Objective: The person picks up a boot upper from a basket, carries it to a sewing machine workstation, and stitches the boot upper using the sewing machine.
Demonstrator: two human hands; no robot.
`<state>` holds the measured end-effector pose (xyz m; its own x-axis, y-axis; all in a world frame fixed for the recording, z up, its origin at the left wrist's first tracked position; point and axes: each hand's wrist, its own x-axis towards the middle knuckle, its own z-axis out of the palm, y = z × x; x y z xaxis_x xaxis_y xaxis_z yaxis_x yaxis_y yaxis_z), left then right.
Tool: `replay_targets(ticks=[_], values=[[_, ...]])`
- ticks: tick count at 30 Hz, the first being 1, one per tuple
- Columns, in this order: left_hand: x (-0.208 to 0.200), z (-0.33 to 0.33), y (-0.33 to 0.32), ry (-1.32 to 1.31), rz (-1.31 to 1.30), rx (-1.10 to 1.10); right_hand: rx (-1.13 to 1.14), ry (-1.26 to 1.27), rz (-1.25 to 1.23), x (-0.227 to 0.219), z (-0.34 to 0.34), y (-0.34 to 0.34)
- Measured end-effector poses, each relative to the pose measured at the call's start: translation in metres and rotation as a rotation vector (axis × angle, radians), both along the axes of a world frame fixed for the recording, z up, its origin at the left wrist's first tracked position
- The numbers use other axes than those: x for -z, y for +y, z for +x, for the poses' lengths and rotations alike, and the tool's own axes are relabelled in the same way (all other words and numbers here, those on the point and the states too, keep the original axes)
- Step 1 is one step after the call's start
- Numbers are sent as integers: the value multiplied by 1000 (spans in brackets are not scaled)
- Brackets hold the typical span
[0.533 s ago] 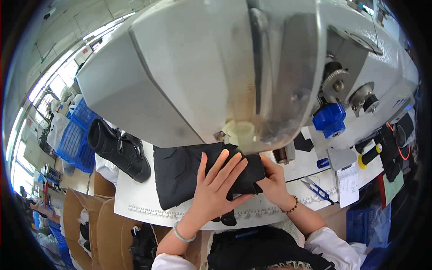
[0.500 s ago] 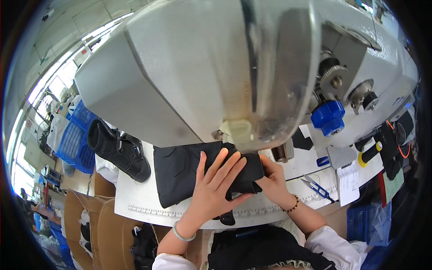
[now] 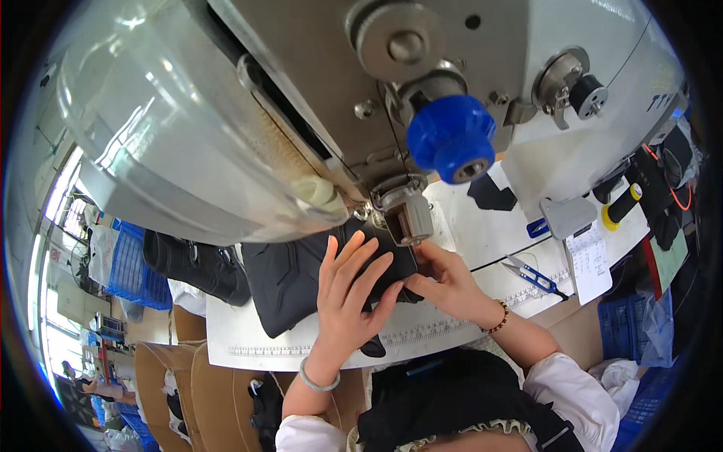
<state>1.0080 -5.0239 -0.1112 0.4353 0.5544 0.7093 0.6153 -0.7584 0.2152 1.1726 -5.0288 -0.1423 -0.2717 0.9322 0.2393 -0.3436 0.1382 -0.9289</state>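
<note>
A black padded piece (image 3: 282, 282) with raised angular ridges lies on the white table under the head of a grey sewing machine (image 3: 169, 169). My left hand (image 3: 350, 290) rests flat on it, fingers stretched and slightly apart. With thumb and fingers, my right hand (image 3: 448, 285) grips the piece's right edge, just below the machine's metal roller (image 3: 409, 217). The needle area is partly hidden by the machine head and its clear cover. A small black flap (image 3: 373, 347) pokes out below my left hand.
A black boot (image 3: 196, 267) lies at the table's left. On the right are blue-handled thread snips (image 3: 538, 280), a written notepad (image 3: 590, 267) and a black thread spool (image 3: 623, 205). A printed ruler (image 3: 301, 349) follows the table's front edge. Cardboard boxes (image 3: 215, 395) stand lower left.
The view has shifted, so the machine's roller and blue knob show more fully. My left hand stays flat on the black piece; my right hand still grips its edge.
</note>
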Motion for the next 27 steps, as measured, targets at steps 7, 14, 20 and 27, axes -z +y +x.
replay_targets(ticks=[7,14,20,27], values=[[0,-6,0,-28,-82,58,-18,-219,94,2,9,0],[1,-12,0,84,-52,51,-42,-172,115,10,9,5],[5,-12,1,95,-12,52,21,-48,62,9,5,-2],[6,-14,1,89,-46,69,24,-651,549,7,25,-7]])
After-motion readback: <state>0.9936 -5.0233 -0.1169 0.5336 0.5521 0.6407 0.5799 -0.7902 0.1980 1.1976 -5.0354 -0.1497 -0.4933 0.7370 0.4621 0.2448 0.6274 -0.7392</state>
